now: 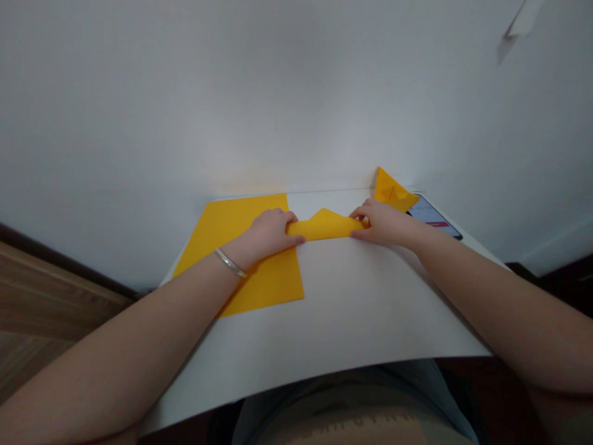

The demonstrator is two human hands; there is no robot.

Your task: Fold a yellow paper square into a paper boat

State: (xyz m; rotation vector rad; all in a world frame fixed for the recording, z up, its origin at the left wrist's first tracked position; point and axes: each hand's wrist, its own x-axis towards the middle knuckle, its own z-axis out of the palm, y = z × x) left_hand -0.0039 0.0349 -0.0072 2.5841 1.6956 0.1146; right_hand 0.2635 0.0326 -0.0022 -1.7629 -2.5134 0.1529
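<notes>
A folded piece of yellow paper [327, 227] is held level between my two hands, a long strip with a low peak at the middle of its top edge. My left hand [274, 228] pinches its left end, thumb below and fingers above. At the other end my right hand [380, 222] grips it in the same way, partly covering the tip. Under my left hand and wrist lies a large yellow sheet [278, 284]. Just behind my right hand stands a folded yellow paper boat [393, 190].
A phone [433, 215] with its screen lit lies at the right, beside the paper boat. The white table [352, 309] meets a pale wall [296, 99] at the back. Wooden furniture [41, 296] stands to the left.
</notes>
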